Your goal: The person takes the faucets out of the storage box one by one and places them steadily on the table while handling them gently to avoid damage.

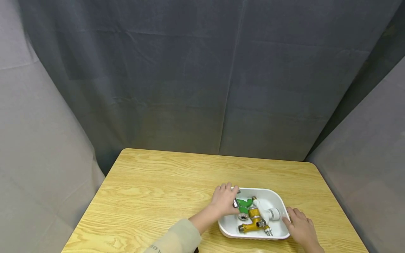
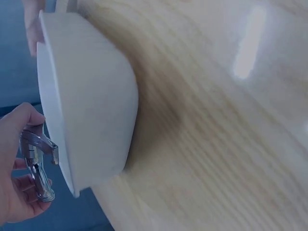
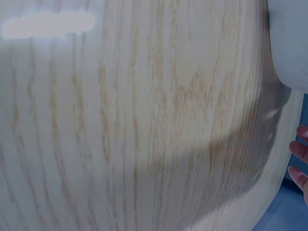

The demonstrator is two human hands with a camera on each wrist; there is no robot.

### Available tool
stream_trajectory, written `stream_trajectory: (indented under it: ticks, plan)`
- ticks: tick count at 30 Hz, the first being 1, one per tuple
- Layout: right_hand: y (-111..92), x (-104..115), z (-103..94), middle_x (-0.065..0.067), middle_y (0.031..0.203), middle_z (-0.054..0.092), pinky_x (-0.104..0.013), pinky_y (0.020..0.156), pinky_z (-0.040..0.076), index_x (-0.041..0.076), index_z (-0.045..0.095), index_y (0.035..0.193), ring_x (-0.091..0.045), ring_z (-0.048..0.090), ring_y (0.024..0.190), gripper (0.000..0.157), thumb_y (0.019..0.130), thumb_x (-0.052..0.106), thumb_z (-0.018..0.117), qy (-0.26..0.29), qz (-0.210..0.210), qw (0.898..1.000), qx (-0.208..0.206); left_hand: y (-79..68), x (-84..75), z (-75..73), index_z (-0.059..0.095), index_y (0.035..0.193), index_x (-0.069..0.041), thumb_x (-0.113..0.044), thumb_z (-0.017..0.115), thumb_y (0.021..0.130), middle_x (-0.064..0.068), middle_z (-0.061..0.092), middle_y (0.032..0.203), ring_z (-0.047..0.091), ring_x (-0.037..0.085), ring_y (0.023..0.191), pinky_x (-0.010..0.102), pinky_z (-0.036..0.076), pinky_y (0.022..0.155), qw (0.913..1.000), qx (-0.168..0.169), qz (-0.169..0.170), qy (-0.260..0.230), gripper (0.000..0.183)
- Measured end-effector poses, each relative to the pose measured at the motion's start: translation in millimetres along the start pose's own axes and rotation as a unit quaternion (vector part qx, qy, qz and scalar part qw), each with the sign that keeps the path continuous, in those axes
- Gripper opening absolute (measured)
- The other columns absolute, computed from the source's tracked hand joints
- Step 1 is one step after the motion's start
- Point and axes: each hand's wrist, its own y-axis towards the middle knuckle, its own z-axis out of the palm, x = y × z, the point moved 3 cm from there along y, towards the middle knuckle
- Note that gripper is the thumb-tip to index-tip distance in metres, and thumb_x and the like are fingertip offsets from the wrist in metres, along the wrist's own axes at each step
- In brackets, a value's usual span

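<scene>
From the head view, I am seeing a white tray (image 1: 267, 196) sitting toward the near right of a wood-grained desk (image 1: 158, 182). The left hand (image 1: 223, 200) is hovering over the tray's left end, its fingers curling round a chrome tap (image 1: 235, 203). Inside the tray, 3 coloured taps are lying close together: a green tap (image 1: 244, 203) to the left, a yellow tap (image 1: 251, 225) in the middle and a white tap (image 1: 263, 212) to the right. The right hand (image 1: 300, 226) is spreading loosely at the tray's right end; whether it is touching the rim I cannot tell. A pale sleeve (image 1: 180, 235) is covering the left forearm, and a dark grey curtain (image 1: 177, 88) is hanging beyond the far edge.

From the left wrist, the chrome tap is showing clearly, the left hand clamping it just beside the tray's rim. The right hand is appearing blurred at the tray's other end.

From the right wrist, only fingertips are showing at the right edge, standing apart and gripping nothing visible, near the tray's corner, while a shadow is falling across the desk.
</scene>
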Motion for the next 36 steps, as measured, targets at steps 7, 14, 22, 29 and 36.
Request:
stream_trajectory:
  ticks: [7,14,22,29,36]
  plan:
    - [0.9,-0.6,1.8,-0.021,0.109,0.052,-0.065,0.079,0.033,0.003,0.049,0.119,-0.043,0.047,0.103,0.041,0.092,0.034,0.045,0.005,0.002,1.0,0.0,5.0,22.4,-11.6,0.046,0.118,-0.022,-0.058,0.07,0.062,-0.001,0.049,0.1,0.047,0.012,0.085,0.024,0.042,0.072,0.9995,-0.031,-0.006,0.0,0.071]
    - [-0.1,1.5,0.7,-0.019,0.108,0.053,-0.065,0.077,0.034,0.003,0.05,0.117,-0.042,0.048,0.102,0.039,0.092,0.033,0.045,0.008,-0.001,1.0,-0.005,7.1,50.8,-16.8,0.045,0.121,-0.018,-0.056,0.07,0.064,0.002,0.051,0.103,0.049,0.016,0.09,0.029,0.044,0.075,0.9986,-0.045,-0.028,-0.009,0.073]
    - [-1.6,2.9,-1.8,-0.021,0.108,0.052,-0.065,0.077,0.034,0.003,0.05,0.117,-0.044,0.048,0.102,0.038,0.092,0.031,0.045,0.011,-0.002,1.0,-0.008,8.2,81.9,-2.8,0.044,0.123,-0.018,-0.053,0.069,0.066,0.005,0.05,0.106,0.05,0.02,0.093,0.032,0.044,0.078,0.9973,-0.037,-0.06,-0.02,0.072]
    - [-0.9,2.2,-1.1,-0.019,0.106,0.053,-0.064,0.075,0.035,0.003,0.051,0.115,-0.042,0.049,0.101,0.037,0.092,0.031,0.046,0.01,-0.004,1.0,-0.01,2.2,105.9,12.7,0.044,0.124,-0.018,-0.048,0.07,0.066,0.005,0.049,0.106,0.048,0.02,0.093,0.033,0.044,0.079,0.9948,-0.022,-0.093,-0.035,0.071]
    - [-1.9,3.7,-2.4,-0.018,0.104,0.054,-0.064,0.074,0.036,0.003,0.051,0.114,-0.042,0.05,0.099,0.035,0.091,0.029,0.047,0.008,-0.008,1.0,-0.019,-3.6,119.2,28.5,0.043,0.128,-0.017,-0.049,0.072,0.067,0.006,0.049,0.111,0.048,0.022,0.099,0.036,0.043,0.083,0.9936,0.001,-0.104,-0.045,0.075]
